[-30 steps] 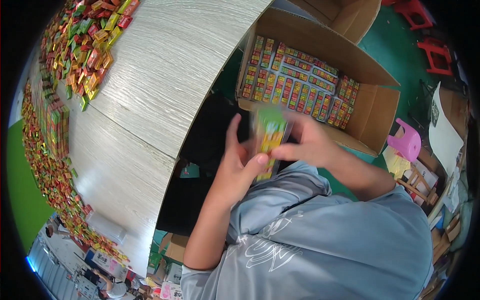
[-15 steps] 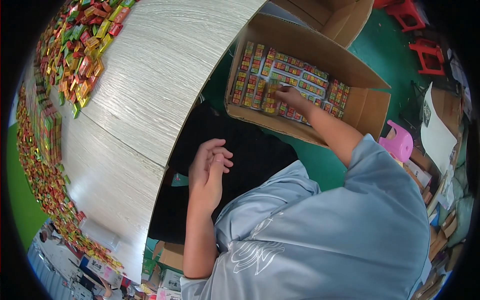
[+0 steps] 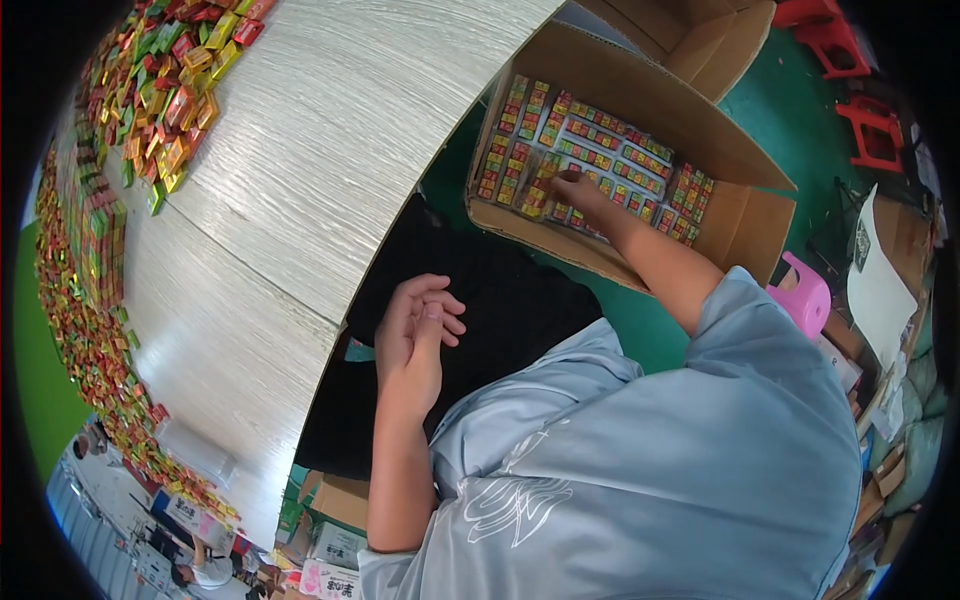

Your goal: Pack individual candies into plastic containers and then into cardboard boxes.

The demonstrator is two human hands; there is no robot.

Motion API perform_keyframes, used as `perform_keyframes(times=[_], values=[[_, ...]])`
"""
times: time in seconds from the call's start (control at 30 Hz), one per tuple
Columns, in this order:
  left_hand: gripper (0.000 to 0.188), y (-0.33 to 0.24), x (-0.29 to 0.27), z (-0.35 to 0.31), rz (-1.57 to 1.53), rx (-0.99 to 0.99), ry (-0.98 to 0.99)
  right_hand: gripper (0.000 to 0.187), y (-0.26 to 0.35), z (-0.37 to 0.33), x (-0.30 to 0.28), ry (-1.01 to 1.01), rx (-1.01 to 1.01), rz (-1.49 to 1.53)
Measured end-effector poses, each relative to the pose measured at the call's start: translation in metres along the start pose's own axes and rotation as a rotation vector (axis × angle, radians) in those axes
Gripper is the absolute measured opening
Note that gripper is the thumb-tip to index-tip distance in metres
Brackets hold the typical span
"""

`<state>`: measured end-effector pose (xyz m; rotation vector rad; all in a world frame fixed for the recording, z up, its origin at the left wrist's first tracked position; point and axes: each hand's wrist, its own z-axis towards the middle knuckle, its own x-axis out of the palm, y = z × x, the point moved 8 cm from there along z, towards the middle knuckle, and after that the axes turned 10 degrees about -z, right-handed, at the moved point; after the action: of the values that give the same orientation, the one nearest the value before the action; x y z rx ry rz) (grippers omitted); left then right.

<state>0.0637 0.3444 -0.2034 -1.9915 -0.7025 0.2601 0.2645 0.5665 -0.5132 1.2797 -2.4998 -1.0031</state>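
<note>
My right hand (image 3: 572,188) reaches into an open cardboard box (image 3: 700,120). Its fingers are closed at the edge of a clear-wrapped pack of small coloured boxes (image 3: 538,187), which leans near the box's front left; the fingertips are partly hidden. Rows of similar packs (image 3: 618,150) in red, yellow and green fill the box around it. Above my lap hangs my left hand (image 3: 415,325), its fingers loosely curled and apart, holding nothing. It is nearest to the dark cloth (image 3: 500,300) over my legs.
A pale wood-grain table (image 3: 300,150) stands on the left, its edge beside the box. Heaped small coloured boxes (image 3: 165,100) and neat stacks (image 3: 105,245) line its far side. Another open carton (image 3: 690,40), a pink stool (image 3: 803,297) and red stools (image 3: 870,130) are on the right.
My right hand and the pack have shifted slightly left within the cardboard box, and the pack is more tilted. My left hand stays almost still. The view has turned a little.
</note>
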Motion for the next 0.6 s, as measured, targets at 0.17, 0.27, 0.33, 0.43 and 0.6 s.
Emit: perform_keyframes(times=[0.17,0.27,0.33,0.43,0.6], values=[[0.025,0.0,0.004,0.0,-0.002,0.005,0.016,0.04,0.014,0.003,0.005,0.068,0.03,-0.096],[0.025,0.0,0.004,0.0,0.017,0.019,0.025,0.04,0.009,-0.006,0.0,0.078,0.062,-0.053],[0.025,0.0,0.003,0.0,0.0,0.029,0.03,0.04,0.0,-0.004,-0.008,0.077,0.086,-0.028],[0.025,0.002,0.0,-0.002,-0.011,0.008,0.01,0.037,-0.009,0.0,-0.016,0.023,0.154,-0.151],[0.024,0.002,0.004,-0.002,0.009,0.028,0.02,0.032,-0.005,0.018,-0.009,0.135,0.127,-0.217]])
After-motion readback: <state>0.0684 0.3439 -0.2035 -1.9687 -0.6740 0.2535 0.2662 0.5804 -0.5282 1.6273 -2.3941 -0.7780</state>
